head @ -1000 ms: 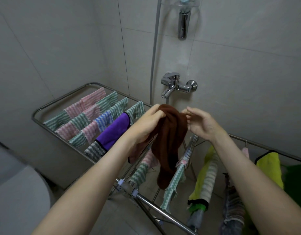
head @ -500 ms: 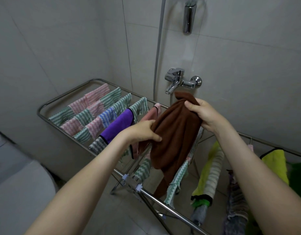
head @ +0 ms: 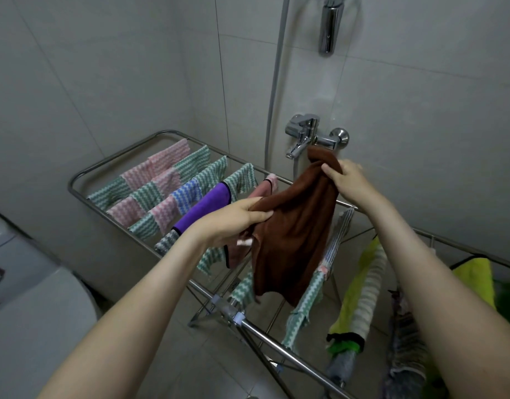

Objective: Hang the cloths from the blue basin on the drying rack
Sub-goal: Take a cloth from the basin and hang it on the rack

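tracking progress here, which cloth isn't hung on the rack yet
The brown cloth: the left hand and right hand grip it, draped on no rod of the rack. The rest, like the purple cloth, hang over rods.

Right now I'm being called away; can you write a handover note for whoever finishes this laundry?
Left hand and right hand each grip an edge of the brown cloth, held up over the drying rack, not yet draped on a rail.
Done: striped cloths and a purple cloth hang on the rack.
Left: drape the brown one over a free rail.
The blue basin is out of view, so the remaining count is unknown.
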### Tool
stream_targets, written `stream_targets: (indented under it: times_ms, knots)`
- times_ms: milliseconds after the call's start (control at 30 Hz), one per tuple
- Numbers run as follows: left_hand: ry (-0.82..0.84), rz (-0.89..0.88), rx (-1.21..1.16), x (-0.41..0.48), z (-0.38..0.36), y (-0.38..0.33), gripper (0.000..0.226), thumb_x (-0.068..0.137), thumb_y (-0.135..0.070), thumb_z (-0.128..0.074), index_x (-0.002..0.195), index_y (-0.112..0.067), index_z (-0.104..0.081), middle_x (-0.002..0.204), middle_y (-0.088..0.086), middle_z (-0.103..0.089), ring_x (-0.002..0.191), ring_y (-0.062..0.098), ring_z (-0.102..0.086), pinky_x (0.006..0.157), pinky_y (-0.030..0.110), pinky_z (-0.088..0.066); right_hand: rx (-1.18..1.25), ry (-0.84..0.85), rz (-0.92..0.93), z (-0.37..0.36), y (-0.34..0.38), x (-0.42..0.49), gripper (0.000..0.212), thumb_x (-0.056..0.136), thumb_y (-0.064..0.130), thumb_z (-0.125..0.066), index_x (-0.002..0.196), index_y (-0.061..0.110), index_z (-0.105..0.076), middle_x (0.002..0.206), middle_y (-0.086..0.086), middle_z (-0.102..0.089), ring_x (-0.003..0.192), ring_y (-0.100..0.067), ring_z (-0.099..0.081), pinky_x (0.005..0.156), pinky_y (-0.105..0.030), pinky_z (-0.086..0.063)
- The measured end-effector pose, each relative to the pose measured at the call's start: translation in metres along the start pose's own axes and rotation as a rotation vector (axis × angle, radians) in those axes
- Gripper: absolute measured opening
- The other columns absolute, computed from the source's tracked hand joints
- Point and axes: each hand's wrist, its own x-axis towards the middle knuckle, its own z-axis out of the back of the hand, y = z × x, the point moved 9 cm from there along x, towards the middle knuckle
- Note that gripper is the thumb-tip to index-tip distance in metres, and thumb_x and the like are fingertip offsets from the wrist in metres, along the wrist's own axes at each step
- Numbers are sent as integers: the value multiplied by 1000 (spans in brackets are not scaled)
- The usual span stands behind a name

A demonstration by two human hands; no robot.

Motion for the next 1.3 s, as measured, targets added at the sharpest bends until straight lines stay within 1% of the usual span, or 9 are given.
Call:
stream_targets:
  times_ms: [100,300,400,600,700,767,900,1100,1300]
  knots:
    - [9,-14,-22,-3,-4,-8,23,97,-6,-46,112,-17,-60,95,-5,-71,81,5,-68,71,16,-55,-38,-29,-52,5,-2,5,16,97,31,-49,85,30,-60,90,-2,-62,89,-19,-55,85,-40,-45]
    - [54,-56,-94,-19,-9,-30,16,99,-3,-37,102,-9,-52,53,-2,-64,40,1,-57,36,9,-40,284,-73,-158,3,8,4,23,98,30,-47,79,19,-51,55,-18,-54,31,-20,-54,29,-26,-42]
    - [33,-86,-147,-23,-5,-35,18,99,1,-33,93,-5,-49,40,-1,-55,28,1,-49,30,7,-34,266,-153,-100,6,20,10,24,93,33,-56,75,18,-52,55,-16,-56,36,-26,-54,36,-34,-45]
    - [-113,-68,-261,-11,44,-11,17,94,-6,-48,102,-7,-63,84,8,-71,68,15,-69,63,25,-56,252,-278,4,0,47,24,30,88,31,-63,64,21,-46,48,-8,-51,29,-14,-47,31,-21,-32]
    - [-209,-46,-227,-4,62,0,18,95,-7,-48,99,-11,-64,77,4,-70,61,12,-66,54,23,-54,212,-293,0,-12,49,35,29,86,31,-66,71,13,-49,58,-7,-55,29,-9,-49,31,-20,-32]
    - [-394,-21,50,0,83,3,16,96,-11,-49,88,-19,-60,67,-2,-62,55,11,-60,45,21,-49,179,-271,-30,-28,42,47,30,84,33,-68,71,14,-48,66,-5,-57,35,-13,-54,30,-22,-35]
    - [-650,105,789,11,124,20,8,91,-20,-51,88,-14,-55,98,14,-65,97,29,-59,72,33,-39,144,-92,-129,-89,12,66,30,82,31,-71,79,15,-46,72,-1,-57,39,-13,-59,32,-27,-44]
    - [-640,307,956,39,145,83,25,90,-21,-48,108,-6,-57,115,18,-62,109,35,-57,81,37,-46,-46,306,-166,-195,-56,73,34,80,15,-69,81,31,-39,85,-8,-56,76,-22,-57,78,-41,-52]
    - [-483,438,1062,63,136,127,32,90,-12,-45,117,-2,-57,123,20,-59,114,37,-56,91,39,-46,-109,365,-173,-205,-98,62,24,84,-7,-55,102,7,-57,96,-7,-58,91,-23,-56,80,-25,-41]
